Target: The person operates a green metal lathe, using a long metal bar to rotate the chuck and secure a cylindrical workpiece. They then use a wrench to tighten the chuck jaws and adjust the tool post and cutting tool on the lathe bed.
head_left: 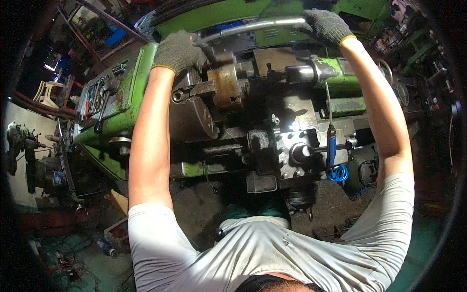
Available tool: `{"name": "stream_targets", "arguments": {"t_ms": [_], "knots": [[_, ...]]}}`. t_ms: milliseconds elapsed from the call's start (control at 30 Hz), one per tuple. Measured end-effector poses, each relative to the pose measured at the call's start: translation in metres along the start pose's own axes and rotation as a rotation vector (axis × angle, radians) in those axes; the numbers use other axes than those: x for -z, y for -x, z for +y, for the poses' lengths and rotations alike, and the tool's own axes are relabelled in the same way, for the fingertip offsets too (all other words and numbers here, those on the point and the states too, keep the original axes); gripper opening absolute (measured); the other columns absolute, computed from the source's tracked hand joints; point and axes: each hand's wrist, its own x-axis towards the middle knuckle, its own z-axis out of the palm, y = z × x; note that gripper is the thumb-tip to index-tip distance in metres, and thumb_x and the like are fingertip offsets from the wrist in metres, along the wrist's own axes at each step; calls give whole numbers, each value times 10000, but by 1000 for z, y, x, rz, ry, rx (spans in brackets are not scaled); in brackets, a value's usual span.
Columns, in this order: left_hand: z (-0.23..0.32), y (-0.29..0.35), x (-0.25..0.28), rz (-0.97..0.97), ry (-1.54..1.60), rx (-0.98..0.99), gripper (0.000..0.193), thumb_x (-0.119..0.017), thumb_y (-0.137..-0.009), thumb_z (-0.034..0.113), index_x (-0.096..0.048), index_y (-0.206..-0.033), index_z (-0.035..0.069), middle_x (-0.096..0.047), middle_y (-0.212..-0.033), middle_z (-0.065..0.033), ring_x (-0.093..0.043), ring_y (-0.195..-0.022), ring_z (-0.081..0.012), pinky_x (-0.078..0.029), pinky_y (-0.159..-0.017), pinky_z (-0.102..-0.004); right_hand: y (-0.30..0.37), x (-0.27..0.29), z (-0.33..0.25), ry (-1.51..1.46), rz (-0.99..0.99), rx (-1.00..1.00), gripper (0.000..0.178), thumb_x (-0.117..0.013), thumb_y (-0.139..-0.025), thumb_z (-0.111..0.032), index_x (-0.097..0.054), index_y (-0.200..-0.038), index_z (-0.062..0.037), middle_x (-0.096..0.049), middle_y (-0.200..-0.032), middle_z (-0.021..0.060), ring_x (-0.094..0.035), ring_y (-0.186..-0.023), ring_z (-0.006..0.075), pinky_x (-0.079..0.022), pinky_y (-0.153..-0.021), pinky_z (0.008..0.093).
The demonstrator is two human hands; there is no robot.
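Observation:
A long, slightly bent-looking metal bar (pixel 253 25) spans the far side of the lathe, above its chuck (pixel 224 82). At its right end my right hand (pixel 327 28), in a dark grey knit glove, is wrapped round it. My left hand (pixel 175 52), gloved alike, is closed at the bar's left end, beside dark metal parts near the chuck; its fingertips are partly hidden. The chuck has heavy jaws, one jutting left as a steel arm (pixel 202 89). To the right of the chuck stands the tailstock's steel quill (pixel 299 74).
The toolpost (pixel 294 153) sits nearer me, with a blue-handled air gun (pixel 331 146) and coiled blue hose (pixel 337 173) beside it. Hand tools (pixel 102 97) lie on the green headstock (pixel 138 92) at left. A plastic bottle (pixel 108 249) is on the floor.

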Motion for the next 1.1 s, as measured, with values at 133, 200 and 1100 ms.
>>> {"name": "stream_targets", "arguments": {"t_ms": [133,200,1100], "knots": [[-9,-9,-5,86,58,4,415,-644,-884,393,-718,-1142,76,-693,-1133,-241,-682,-1101,-396,-548,-919,-512,-18,13,0,11,-175,-105,396,-578,-1018,-451,-640,-1160,-86,-699,-1120,225,-664,-1080,445,-521,-913,552],[0,-8,-1,99,29,-18,384,-629,-857,343,-746,-1122,90,-728,-1126,-215,-707,-1068,-399,-565,-925,-510,-5,-8,5,40,-170,-120,384,-607,-1003,-436,-707,-1114,-83,-730,-1123,213,-704,-1066,408,-558,-910,516],[-7,-18,-13,140,168,-98,495,-667,-870,495,-744,-1151,95,-736,-1151,-205,-705,-1067,-388,-564,-931,-488,155,65,-81,-172,414,-140,409,-758,-938,-297,-686,-1253,-47,-668,-1296,180,-642,-1192,377,-501,-1027,434]]}}
